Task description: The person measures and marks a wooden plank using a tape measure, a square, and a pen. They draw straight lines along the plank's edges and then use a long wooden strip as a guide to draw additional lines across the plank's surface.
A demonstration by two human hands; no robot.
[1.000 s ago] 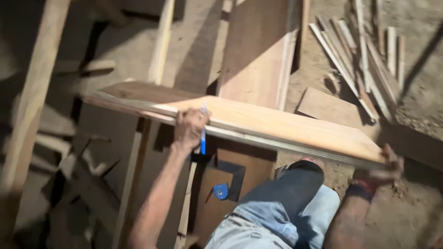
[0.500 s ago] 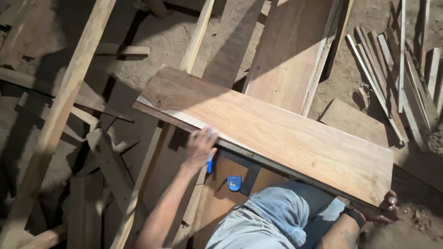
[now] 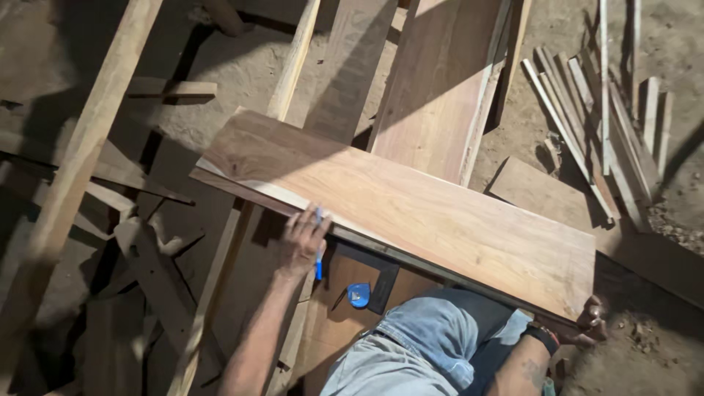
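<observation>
We hold the wide reddish-brown wooden plank (image 3: 411, 213) above the littered floor, left hand (image 3: 302, 242) clenched on its near edge together with a blue pen (image 3: 319, 253), right hand (image 3: 590, 319) gripping the far corner. It could tip sideways and slip, since both grips sit on one edge.

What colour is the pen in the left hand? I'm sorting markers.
Blue; the pen shows in the head view, in the left hand.

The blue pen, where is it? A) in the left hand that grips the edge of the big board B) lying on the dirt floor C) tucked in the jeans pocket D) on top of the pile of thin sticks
A: the blue pen pokes out of the left hand, which grips the near edge of the big board.
</observation>
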